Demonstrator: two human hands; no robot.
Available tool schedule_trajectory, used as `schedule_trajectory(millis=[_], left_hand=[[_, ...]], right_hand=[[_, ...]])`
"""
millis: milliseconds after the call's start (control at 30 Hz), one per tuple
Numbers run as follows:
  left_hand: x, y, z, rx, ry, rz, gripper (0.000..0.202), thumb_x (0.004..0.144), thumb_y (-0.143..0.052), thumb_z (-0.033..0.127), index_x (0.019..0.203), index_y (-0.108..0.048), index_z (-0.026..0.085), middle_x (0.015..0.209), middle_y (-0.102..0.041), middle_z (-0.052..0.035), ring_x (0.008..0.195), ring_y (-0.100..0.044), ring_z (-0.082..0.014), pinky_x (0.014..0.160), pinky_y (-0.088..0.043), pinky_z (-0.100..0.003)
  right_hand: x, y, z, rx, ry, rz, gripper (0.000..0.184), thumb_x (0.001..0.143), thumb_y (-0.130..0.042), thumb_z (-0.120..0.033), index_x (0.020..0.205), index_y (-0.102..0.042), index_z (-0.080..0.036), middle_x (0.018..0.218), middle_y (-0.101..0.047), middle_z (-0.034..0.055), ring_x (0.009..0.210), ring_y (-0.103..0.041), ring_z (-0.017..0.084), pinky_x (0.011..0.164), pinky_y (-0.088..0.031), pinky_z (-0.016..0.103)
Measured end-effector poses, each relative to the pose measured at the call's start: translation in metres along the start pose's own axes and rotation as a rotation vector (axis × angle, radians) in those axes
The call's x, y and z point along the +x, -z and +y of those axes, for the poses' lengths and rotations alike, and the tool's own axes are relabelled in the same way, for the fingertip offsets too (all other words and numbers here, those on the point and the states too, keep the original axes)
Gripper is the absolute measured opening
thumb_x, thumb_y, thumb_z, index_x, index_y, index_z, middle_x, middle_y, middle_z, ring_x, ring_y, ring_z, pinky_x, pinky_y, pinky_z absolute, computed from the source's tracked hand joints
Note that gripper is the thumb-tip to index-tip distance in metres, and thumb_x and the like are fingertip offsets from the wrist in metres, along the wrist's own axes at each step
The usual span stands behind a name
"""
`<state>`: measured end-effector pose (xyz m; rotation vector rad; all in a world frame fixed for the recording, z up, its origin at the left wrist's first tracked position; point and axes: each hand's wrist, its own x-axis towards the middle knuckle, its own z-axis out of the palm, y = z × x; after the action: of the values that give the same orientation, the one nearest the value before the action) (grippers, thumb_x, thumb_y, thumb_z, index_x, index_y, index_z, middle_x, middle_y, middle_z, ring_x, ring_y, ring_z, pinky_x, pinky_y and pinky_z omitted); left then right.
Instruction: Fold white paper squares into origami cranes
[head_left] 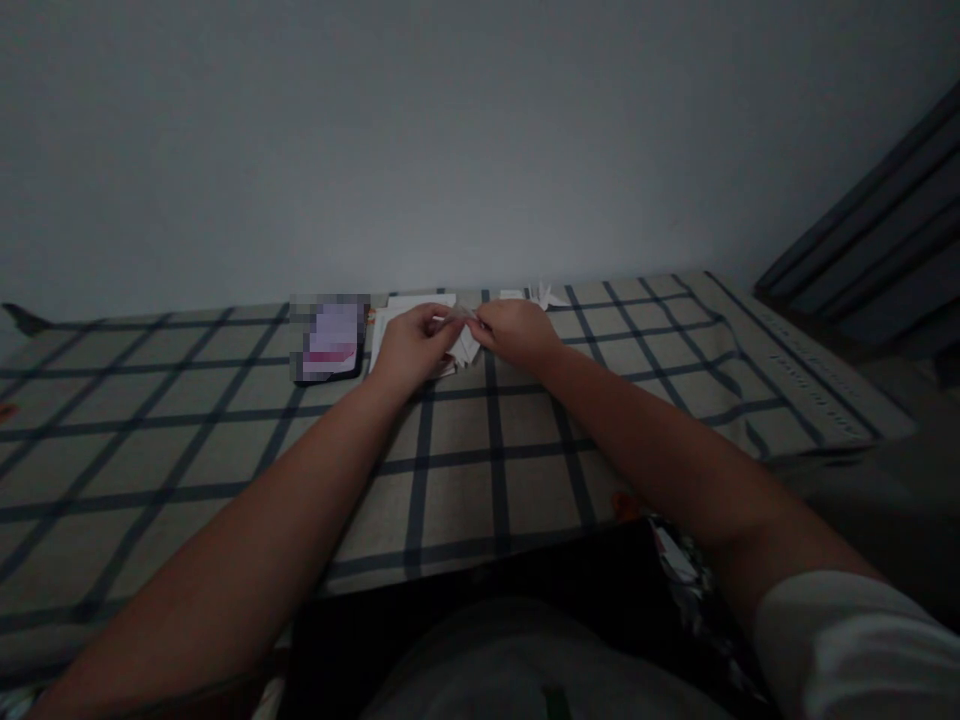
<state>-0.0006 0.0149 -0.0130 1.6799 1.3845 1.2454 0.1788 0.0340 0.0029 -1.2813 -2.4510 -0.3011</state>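
Note:
Both of my hands meet far out over a checked cloth (225,440). My left hand (411,345) and my right hand (517,333) pinch a small folded piece of white paper (463,346) between their fingertips, fingers closed on it. Under and behind the hands lie white paper sheets (409,305). A small folded white paper figure (546,294) sits just beyond my right hand, near the wall.
A phone (330,340) with a lit screen lies left of my left hand. The checked cloth ends at the pale wall behind and drops off on the right, where a dark striped object (877,270) stands. A dark printed item (675,560) lies near my lap.

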Motion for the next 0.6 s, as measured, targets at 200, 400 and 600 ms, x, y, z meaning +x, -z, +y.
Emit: schedule_trajectory(millis=[200, 400, 600], left_hand=[[0.0, 0.003, 0.001, 0.106, -0.022, -0.005, 0.026, 0.082, -0.066, 0.041, 0.089, -0.07, 0.017, 0.07, -0.067, -0.0023, 0.054, -0.061, -0.0158, 0.049, -0.047, -0.024], [-0.001, 0.003, 0.001, 0.121, -0.023, -0.045, 0.03, 0.084, -0.063, 0.047, 0.08, -0.066, 0.018, 0.064, -0.062, -0.0009, 0.053, -0.06, -0.0166, 0.048, -0.043, -0.025], [0.0, 0.004, 0.002, 0.101, -0.03, -0.024, 0.031, 0.084, -0.061, 0.047, 0.076, -0.065, 0.018, 0.061, -0.061, -0.0009, 0.053, -0.057, -0.0158, 0.048, -0.04, -0.024]], right_hand=[[-0.001, 0.004, -0.005, -0.008, -0.061, -0.002, 0.038, 0.104, -0.041, -0.038, 0.107, -0.07, -0.013, 0.098, -0.075, 0.0136, 0.082, -0.065, 0.022, 0.069, -0.037, 0.032], [-0.002, 0.004, -0.012, 0.018, -0.096, -0.032, 0.037, 0.101, -0.043, -0.036, 0.1, -0.072, -0.013, 0.094, -0.074, 0.0144, 0.08, -0.064, 0.023, 0.068, -0.037, 0.032], [-0.002, -0.004, -0.007, 0.255, -0.08, 0.052, 0.035, 0.098, -0.048, -0.041, 0.082, -0.066, -0.015, 0.075, -0.066, 0.0071, 0.068, -0.055, 0.017, 0.062, -0.032, 0.03]])
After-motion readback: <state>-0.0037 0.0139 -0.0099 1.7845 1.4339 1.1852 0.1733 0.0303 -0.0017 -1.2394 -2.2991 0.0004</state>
